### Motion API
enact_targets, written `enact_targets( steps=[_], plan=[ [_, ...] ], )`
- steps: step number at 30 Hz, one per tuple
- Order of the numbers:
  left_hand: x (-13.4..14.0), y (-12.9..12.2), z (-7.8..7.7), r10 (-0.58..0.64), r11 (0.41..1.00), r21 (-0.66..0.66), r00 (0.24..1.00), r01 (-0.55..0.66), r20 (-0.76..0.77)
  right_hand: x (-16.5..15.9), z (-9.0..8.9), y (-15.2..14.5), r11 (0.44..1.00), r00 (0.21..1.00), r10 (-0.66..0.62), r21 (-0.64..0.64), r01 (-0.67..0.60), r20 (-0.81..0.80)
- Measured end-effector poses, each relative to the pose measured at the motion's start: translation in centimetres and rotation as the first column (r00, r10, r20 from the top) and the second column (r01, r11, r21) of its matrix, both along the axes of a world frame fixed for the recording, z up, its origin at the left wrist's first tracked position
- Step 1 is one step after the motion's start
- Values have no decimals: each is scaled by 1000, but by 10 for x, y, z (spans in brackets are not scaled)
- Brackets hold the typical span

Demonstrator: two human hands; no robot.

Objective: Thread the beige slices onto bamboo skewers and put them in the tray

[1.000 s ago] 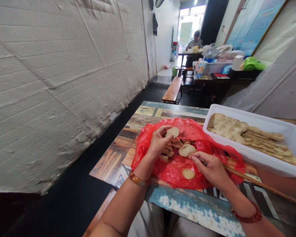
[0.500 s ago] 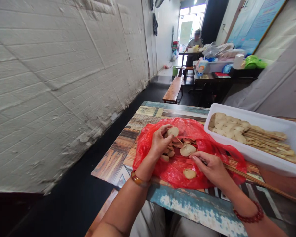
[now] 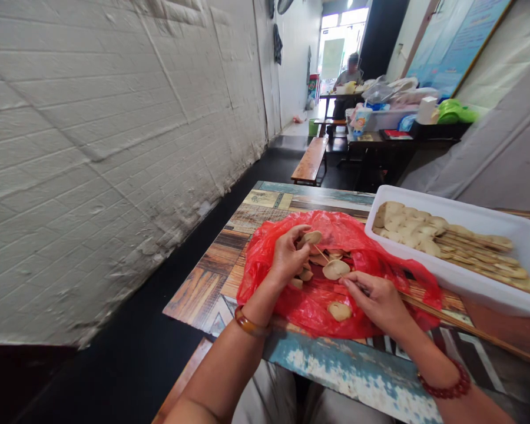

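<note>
Over a spread red plastic bag point(image 3: 269, 294), my left hand point(image 3: 287, 256) pinches a thin round beige slice point(image 3: 312, 237) between thumb and fingers. My right hand point(image 3: 375, 299) is closed on a thin wooden skewer point(image 3: 321, 253). A second round slice point(image 3: 335, 270) sits on that skewer, close to the right fingertips. The skewer's far end reaches the slice in my left hand; whether it has pierced it I cannot tell. More slices lie in the bag, partly hidden behind my left hand, and one loose slice point(image 3: 340, 311) rests nearer me.
A white plastic tub point(image 3: 481, 215) at the right holds many skewered slices point(image 3: 486, 253). Long sticks point(image 3: 477, 330) lie on the patterned table point(image 3: 203, 288). Beyond are a wooden bench point(image 3: 311, 159), a cluttered table point(image 3: 375, 140) and a seated person point(image 3: 348, 76). A white wall runs along the left.
The slice in my left hand has tipped to a flatter angle and shifted slightly. My right hand, with the skewer and its slice, has stayed nearly in place.
</note>
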State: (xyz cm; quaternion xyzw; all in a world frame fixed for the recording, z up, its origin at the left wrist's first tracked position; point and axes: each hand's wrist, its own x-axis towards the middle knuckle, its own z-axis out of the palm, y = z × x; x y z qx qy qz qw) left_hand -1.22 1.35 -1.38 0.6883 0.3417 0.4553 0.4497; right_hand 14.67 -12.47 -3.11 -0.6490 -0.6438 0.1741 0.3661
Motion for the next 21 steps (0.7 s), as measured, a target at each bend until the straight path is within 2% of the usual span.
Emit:
enact_targets(
  steps=[8, 12, 17, 21],
  plan=[
    [1, 0, -3, -47, 999, -16, 999, 47, -15, -1, -1, 1, 1000, 1000, -9, 2, 9, 23],
    [-1, 1, 1, -113, 978, -167, 990, 126, 90, -1, -1, 0, 1000, 1000, 1, 24, -2, 28],
    [-6, 3, 4, -136, 899, -369, 952, 235, 276, 0, 0, -1, 999, 1000, 19, 48, -20, 23],
    [-7, 3, 3, -121, 871, -420, 939, 256, 322, 1, 2, -1, 998, 1000, 24, 65, -24, 14]
  ],
)
